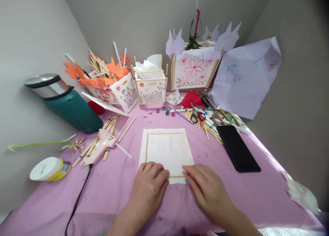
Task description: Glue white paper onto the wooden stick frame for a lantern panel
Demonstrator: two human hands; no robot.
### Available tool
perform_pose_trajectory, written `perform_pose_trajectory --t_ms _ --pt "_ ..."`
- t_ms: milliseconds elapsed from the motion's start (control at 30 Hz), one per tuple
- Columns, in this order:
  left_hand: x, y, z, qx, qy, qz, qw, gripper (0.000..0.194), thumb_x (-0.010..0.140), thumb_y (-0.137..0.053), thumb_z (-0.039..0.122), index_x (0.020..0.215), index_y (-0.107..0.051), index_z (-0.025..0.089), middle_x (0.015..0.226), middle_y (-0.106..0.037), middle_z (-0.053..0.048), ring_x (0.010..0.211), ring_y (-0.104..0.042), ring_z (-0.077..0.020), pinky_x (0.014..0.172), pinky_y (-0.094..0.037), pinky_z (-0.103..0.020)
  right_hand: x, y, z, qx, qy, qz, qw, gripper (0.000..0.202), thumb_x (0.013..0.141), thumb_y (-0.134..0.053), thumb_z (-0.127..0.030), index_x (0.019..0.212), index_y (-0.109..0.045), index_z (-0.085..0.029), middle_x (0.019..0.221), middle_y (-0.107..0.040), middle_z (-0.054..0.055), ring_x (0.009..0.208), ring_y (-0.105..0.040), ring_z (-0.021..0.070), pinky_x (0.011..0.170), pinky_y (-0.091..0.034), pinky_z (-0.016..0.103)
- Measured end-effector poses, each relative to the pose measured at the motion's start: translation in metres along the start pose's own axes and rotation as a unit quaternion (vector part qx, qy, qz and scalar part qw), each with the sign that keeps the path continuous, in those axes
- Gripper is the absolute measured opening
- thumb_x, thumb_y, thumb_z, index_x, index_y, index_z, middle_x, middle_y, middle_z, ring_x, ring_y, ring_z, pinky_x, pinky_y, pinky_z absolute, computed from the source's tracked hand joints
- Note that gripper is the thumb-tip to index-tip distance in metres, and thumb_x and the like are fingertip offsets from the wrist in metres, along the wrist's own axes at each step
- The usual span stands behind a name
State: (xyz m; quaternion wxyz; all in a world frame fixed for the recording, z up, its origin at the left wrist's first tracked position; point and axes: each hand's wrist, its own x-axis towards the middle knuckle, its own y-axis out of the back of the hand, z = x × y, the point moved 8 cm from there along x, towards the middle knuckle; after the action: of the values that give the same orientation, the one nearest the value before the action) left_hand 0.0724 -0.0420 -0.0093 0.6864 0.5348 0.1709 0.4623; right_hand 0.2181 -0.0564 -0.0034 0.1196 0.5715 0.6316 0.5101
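A white sheet [166,152] lay flat on the purple cloth [115,198]. On top of the sheet was a square stick frame [164,133], made of thin light sticks, with a bit of white showing around its outside. The left hand [150,183] was at the sheet's near left corner, with its fingers bent over that corner of the frame and hiding it. The right hand [205,184] was at the sheet's near right corner, and its fingertips touched the frame there. The two hands were apart, with a piece of the frame's near stick showing between them. I could not tell if either hand was pinching the frame or just pressing on it.

To the left of the sheet, a pink glue gun [101,148] rested on some loose sticks [112,122]. Farther left of the sheet were a green bottle [74,109] with a silver top and a tub [50,169] with a white lid. A black phone [239,148] lay to the right of the sheet. Past the sheet's far right corner were scissors [197,116] with black handles, in a messy pile of sticks and markers. Straight behind the sheet stood a little box [151,92] with drawings on its front and white paper poking out of the top.
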Motion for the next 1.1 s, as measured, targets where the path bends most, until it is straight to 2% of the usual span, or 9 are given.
perform_pose_trajectory --t_ms 100,267,433,567,667,767,933,1100 --pt "0.002 -0.001 0.006 -0.003 -0.024 -0.006 1.000 0.022 0.088 -0.054 0.017 0.108 -0.060 0.022 0.109 -0.063 -0.005 0.099 -0.053 -0.0237 0.086 -0.042 -0.043 0.023 0.011 0.025 -0.053 -0.045 0.010 0.997 0.025 0.095 -0.042 -0.019 0.115 -0.056 -0.014 0.106 -0.063 0.010 0.096 -0.056 0.0209 0.084 -0.043 0.035" --pt "0.005 -0.004 0.008 -0.001 -0.019 -0.019 1.000 0.020 0.085 -0.058 0.017 0.105 -0.061 0.022 0.112 -0.064 -0.005 0.101 -0.055 -0.0250 0.088 -0.045 -0.046 0.068 0.001 0.050 -0.133 -0.046 -0.035 0.989 0.031 0.095 -0.038 -0.019 0.120 -0.056 -0.012 0.121 -0.059 0.013 0.109 -0.051 0.0253 0.091 -0.040 0.041" --pt "0.005 0.009 -0.009 0.040 -0.010 0.044 0.998 0.027 0.088 -0.055 0.022 0.114 -0.058 0.018 0.121 -0.062 -0.011 0.113 -0.053 -0.0281 0.095 -0.043 -0.051 0.095 -0.010 0.074 -0.148 -0.088 -0.037 0.984 0.028 0.094 -0.041 -0.016 0.111 -0.063 -0.012 0.105 -0.061 0.011 0.100 -0.053 0.0217 0.088 -0.039 0.034" --pt "0.010 0.012 -0.032 0.110 0.001 0.044 0.993 0.043 0.088 -0.057 0.033 0.125 -0.051 0.015 0.136 -0.052 -0.017 0.127 -0.046 -0.0324 0.100 -0.040 -0.056 0.098 -0.021 0.083 -0.150 -0.088 -0.047 0.984 0.024 0.092 -0.047 -0.017 0.105 -0.066 -0.014 0.095 -0.060 0.009 0.091 -0.054 0.0194 0.082 -0.041 0.030" --pt "0.015 0.003 -0.045 0.142 -0.009 -0.002 0.990 0.061 0.085 -0.058 0.047 0.133 -0.045 0.012 0.142 -0.044 -0.020 0.134 -0.037 -0.0342 0.104 -0.037 -0.057 0.095 -0.027 0.085 -0.156 -0.085 -0.046 0.983 0.021 0.092 -0.049 -0.019 0.103 -0.068 -0.016 0.095 -0.060 0.009 0.092 -0.053 0.0202 0.083 -0.040 0.031" --pt "0.016 -0.009 -0.054 0.161 -0.005 -0.052 0.986 0.070 0.084 -0.055 0.056 0.136 -0.042 0.010 0.145 -0.039 -0.022 0.137 -0.032 -0.0336 0.107 -0.035 -0.054 0.094 -0.031 0.085 -0.163 -0.079 -0.044 0.983 0.021 0.092 -0.050 -0.021 0.100 -0.069 -0.017 0.095 -0.060 0.009 0.091 -0.052 0.0213 0.085 -0.039 0.033" --pt "0.014 -0.018 -0.056 0.166 -0.005 -0.087 0.982 0.075 0.085 -0.052 0.057 0.137 -0.040 0.005 0.146 -0.036 -0.023 0.137 -0.030 -0.0341 0.109 -0.034 -0.051 0.093 -0.033 0.085 -0.167 -0.070 -0.037 0.983 0.022 0.093 -0.048 -0.021 0.100 -0.069 -0.017 0.096 -0.060 0.009 0.092 -0.052 0.0222 0.085 -0.039 0.034" --pt "0.014 -0.015 -0.055 0.135 0.009 -0.097 0.986 0.074 0.085 -0.053 0.055 0.139 -0.037 0.008 0.148 -0.034 -0.022 0.139 -0.028 -0.0340 0.109 -0.033 -0.053 0.092 -0.034 0.087 -0.163 -0.064 -0.025 0.984 0.022 0.091 -0.050 -0.020 0.103 -0.068 -0.016 0.096 -0.060 0.010 0.092 -0.052 0.0233 0.084 -0.040 0.035"
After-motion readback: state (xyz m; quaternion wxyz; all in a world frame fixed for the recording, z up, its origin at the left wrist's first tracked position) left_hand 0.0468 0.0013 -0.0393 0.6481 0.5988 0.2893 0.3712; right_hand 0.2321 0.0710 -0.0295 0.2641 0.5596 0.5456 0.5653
